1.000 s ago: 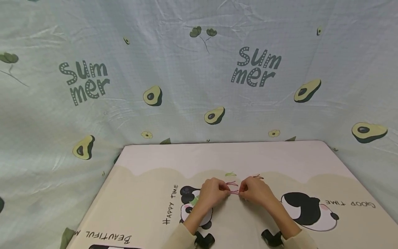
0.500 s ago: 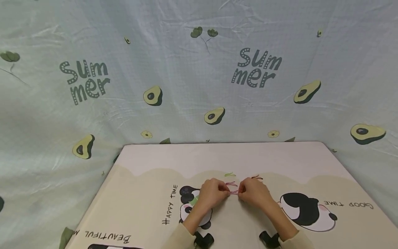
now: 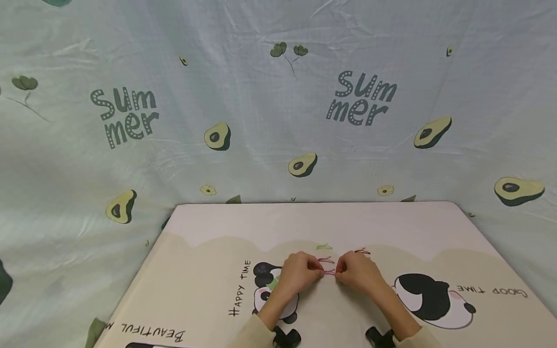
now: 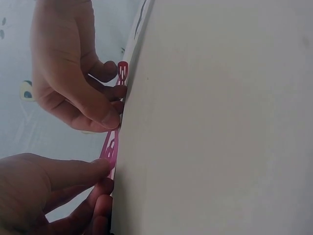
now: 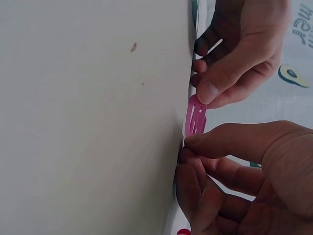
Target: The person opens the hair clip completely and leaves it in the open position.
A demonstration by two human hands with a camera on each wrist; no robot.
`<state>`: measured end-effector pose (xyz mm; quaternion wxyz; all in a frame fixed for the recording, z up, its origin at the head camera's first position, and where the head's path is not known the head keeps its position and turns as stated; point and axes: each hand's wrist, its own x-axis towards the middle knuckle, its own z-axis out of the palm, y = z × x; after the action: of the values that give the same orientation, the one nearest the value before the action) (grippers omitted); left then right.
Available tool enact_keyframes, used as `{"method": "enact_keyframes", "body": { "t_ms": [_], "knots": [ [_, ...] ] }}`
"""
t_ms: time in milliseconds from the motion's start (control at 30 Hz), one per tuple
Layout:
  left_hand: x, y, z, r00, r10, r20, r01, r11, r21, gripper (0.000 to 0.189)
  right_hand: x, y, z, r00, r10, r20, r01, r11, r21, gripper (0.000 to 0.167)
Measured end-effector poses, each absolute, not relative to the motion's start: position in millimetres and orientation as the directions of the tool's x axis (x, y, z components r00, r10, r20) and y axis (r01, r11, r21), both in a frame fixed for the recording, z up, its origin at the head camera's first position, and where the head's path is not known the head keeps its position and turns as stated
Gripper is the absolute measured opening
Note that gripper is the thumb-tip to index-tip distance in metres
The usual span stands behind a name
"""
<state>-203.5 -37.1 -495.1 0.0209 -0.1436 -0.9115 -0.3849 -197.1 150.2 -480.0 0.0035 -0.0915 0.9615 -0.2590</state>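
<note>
Between my two hands in the head view is a pink snap hair clip (image 3: 329, 272), low over the table. My left hand (image 3: 300, 270) pinches one end with thumb and fingertips. From the other side, my right hand (image 3: 359, 271) pinches the opposite end. The right wrist view shows the clip's slotted pink body (image 5: 196, 115) spanning both sets of fingertips. Just beyond the hands lies another pink hair clip (image 3: 325, 260), with a green hair clip (image 3: 324, 247) behind it. A dark red hair clip (image 3: 362, 251) lies beyond my right hand, partly hidden by it.
The table (image 3: 209, 285) has a cream and pink cover printed with pandas and lettering. Behind it hangs a pale curtain (image 3: 261, 106) with avocado prints. Black wrist mounts (image 3: 287, 337) show near both cuffs.
Both hands keep their pinch on the pink hair clip, almost still. The head view has shifted slightly, so everything sits a little lower in the picture.
</note>
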Motion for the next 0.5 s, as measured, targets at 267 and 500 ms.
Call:
{"method": "enact_keyframes", "body": {
  "t_ms": [267, 500],
  "knots": [
    [-203.4, -38.3, -493.7, -0.955, 0.253, 0.157, 0.289, 0.661, 0.692, 0.006, -197.0, 149.5, -479.2, -0.983, -0.178, 0.044, -0.176, 0.846, -0.503, 0.015],
    [-202.7, -39.4, -493.8, -0.958, 0.252, 0.134, 0.27, 0.649, 0.711, 0.004, -198.5, 151.0, -480.7, -0.981, -0.191, 0.039, -0.183, 0.839, -0.513, 0.015]
  ]
}}
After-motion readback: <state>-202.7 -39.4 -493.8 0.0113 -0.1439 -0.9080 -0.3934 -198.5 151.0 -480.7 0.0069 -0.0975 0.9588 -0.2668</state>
